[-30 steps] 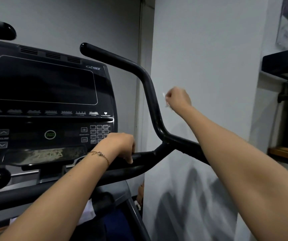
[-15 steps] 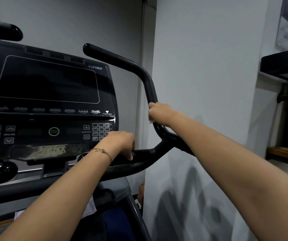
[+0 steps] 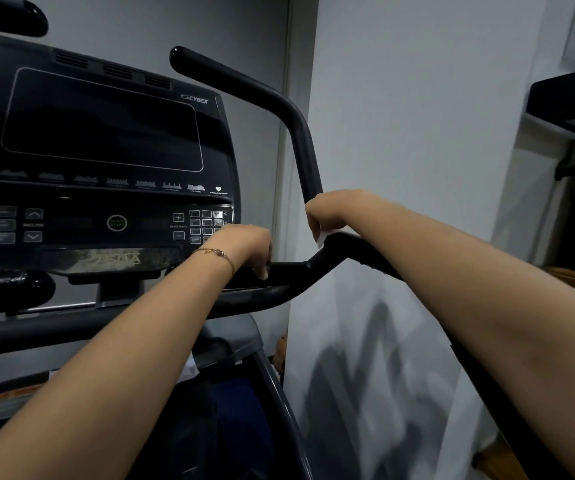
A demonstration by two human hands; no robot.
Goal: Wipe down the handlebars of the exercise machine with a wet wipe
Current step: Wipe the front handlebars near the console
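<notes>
Bare forearms fill the bottom of the view, both yours, reaching up and forward to the machine. Your left hand, with a thin gold bracelet at the wrist, curls over the lower bar just under the keypad, thumb tip pointing down in front of the bar. Your right hand is closed around the black handlebar at the bend where its upright section meets the lower stretch. It presses the white wet wipe against the bar (only a small crumpled corner pokes out below your fingers). Above that hand the handlebar rises, curves left and ends in a rounded tip. Left of it stands the dark console, its screen blank, with a CYBEX mark at the upper right corner and a round green-ringed button among the keys. Behind everything is a pale grey wall. A dark shelf-like shape sits at the far right, too blurred to name.
</notes>
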